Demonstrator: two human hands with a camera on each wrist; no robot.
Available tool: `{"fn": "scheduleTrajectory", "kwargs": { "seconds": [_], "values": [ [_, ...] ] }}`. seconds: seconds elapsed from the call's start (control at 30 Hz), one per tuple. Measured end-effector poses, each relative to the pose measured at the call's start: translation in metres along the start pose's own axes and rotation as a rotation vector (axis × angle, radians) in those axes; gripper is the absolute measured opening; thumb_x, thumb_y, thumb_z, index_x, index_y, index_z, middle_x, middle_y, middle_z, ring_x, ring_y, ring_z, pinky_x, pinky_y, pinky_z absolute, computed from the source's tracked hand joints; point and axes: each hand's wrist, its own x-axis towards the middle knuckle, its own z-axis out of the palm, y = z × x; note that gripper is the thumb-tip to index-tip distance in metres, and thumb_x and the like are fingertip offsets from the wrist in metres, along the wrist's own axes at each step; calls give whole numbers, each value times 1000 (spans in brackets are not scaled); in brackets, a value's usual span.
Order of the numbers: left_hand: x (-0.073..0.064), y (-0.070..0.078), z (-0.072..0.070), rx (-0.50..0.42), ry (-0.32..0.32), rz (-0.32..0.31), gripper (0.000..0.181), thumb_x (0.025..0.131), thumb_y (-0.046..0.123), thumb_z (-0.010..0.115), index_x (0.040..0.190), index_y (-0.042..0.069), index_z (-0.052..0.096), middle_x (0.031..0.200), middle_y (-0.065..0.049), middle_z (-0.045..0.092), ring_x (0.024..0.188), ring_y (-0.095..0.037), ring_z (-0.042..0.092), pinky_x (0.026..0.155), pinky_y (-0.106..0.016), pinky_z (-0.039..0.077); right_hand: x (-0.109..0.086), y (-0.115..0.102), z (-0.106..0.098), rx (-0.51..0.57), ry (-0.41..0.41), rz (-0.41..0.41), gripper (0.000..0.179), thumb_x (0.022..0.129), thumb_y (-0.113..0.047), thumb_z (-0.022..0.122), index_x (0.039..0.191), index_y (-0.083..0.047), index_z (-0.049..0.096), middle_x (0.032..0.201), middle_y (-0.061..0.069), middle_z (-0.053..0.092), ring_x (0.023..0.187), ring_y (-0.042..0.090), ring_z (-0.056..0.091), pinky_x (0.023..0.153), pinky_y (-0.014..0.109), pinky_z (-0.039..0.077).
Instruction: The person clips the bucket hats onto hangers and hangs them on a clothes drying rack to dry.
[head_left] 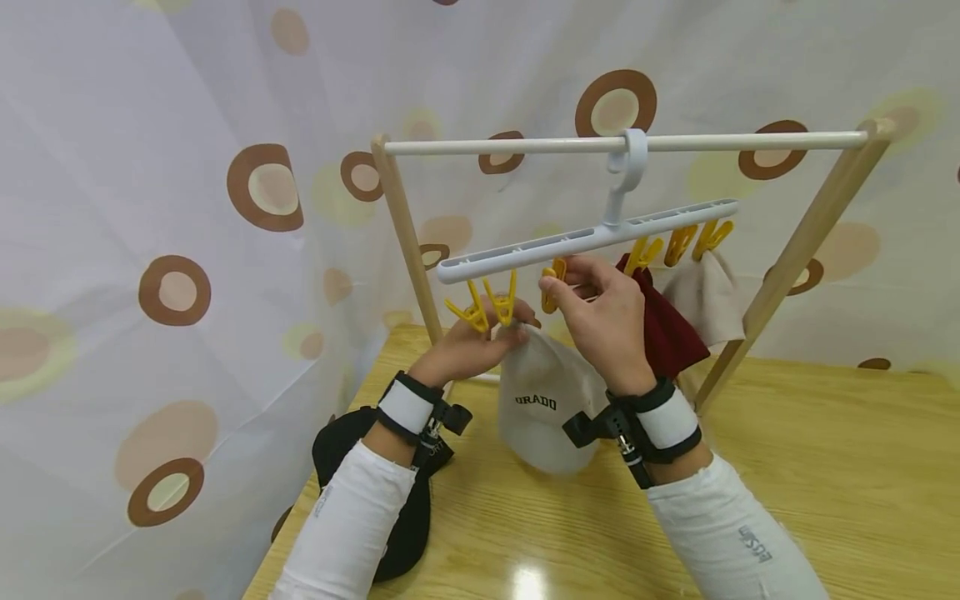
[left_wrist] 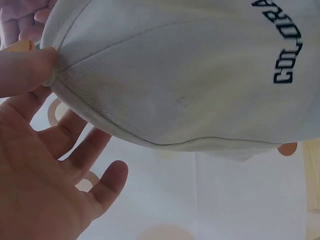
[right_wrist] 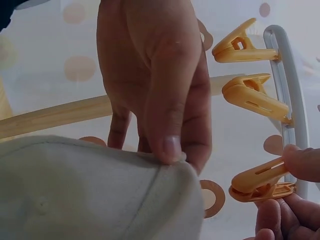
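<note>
A pale cap [head_left: 547,375] with dark lettering on its front hangs below the white hanger [head_left: 525,250]. My left hand [head_left: 468,346] pinches the cap's edge between thumb and forefinger; in the left wrist view its other fingers [left_wrist: 107,187] spread out below. My right hand [head_left: 611,325] pinches a yellow clip [right_wrist: 260,182] on the hanger between thumb and fingers. The right wrist view shows this clip apart from the cap. Two other yellow clips [head_left: 502,304] dangle left of it, close above my left hand.
A dark red cloth item [head_left: 667,329] and a beige one [head_left: 705,292] hang from clips on the right. The hanger hooks over a white rod [head_left: 510,147] between wooden posts [head_left: 795,258]. A black cap [head_left: 405,533] lies on the wooden table [head_left: 825,483], partly behind my left forearm.
</note>
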Motion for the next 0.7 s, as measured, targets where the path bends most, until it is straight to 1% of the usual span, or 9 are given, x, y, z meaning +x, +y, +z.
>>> {"fn": "scheduleTrajectory", "kwargs": {
  "seconds": [0.07,0.13,0.23,0.3,0.4,0.43,0.53,0.6,0.7],
  "values": [
    [3,0,-1,-71,-13,-9,14,95,0,58,108,-2,63,111,-16,65,105,-25,57,85,-25,49,0,0,0,-2,-7,-1,28,90,-19,74,113,-3,72,97,17,74,73,2,59,66,17,47],
    [7,2,-3,-75,-25,10,15,95,-1,58,109,-3,62,111,-18,65,104,-26,57,87,-26,50,-1,-1,-1,-8,-15,-4,28,90,-19,73,113,-3,71,97,17,74,73,3,59,66,17,47],
    [10,3,-5,-24,-31,50,16,95,-1,59,110,-5,62,110,-19,64,101,-26,57,86,-26,49,-1,-2,-2,-13,-25,-4,28,90,-18,73,113,-3,71,97,17,73,73,4,59,66,17,47],
    [12,4,-6,19,-35,68,16,96,1,59,111,-5,63,109,-18,63,97,-24,57,84,-24,49,-2,-2,-2,-12,-31,0,27,91,-18,73,113,-3,71,97,17,73,73,4,59,66,16,48],
    [13,3,-7,39,-37,73,16,97,2,58,110,-6,63,105,-18,62,91,-21,56,78,-19,47,-2,-3,-3,1,-46,9,27,91,-18,72,113,-2,71,98,17,73,73,3,60,66,16,49],
    [13,3,-7,29,-40,70,16,97,2,58,110,-6,63,104,-18,62,89,-19,56,76,-17,47,-2,-3,-3,4,-49,13,27,91,-18,72,113,-2,71,99,17,73,73,3,60,67,15,49],
    [13,1,-7,-52,-63,56,15,97,-2,56,109,-10,60,100,-20,60,85,-15,53,70,-14,45,-1,-3,-4,13,-58,20,27,91,-17,72,113,-1,70,100,18,73,74,4,61,67,15,50],
    [14,1,-7,-93,-64,44,15,97,-3,56,109,-10,60,99,-20,59,84,-12,51,70,-13,44,-1,-2,-4,17,-58,25,26,91,-17,72,112,-1,70,100,17,73,74,4,62,67,15,50],
    [14,2,-7,-127,-46,34,15,96,-1,57,109,-9,61,98,-19,58,84,-11,50,71,-16,44,-1,-1,-5,13,-57,23,27,91,-18,72,112,-1,70,100,17,73,74,5,62,67,17,50]
  ]
}}
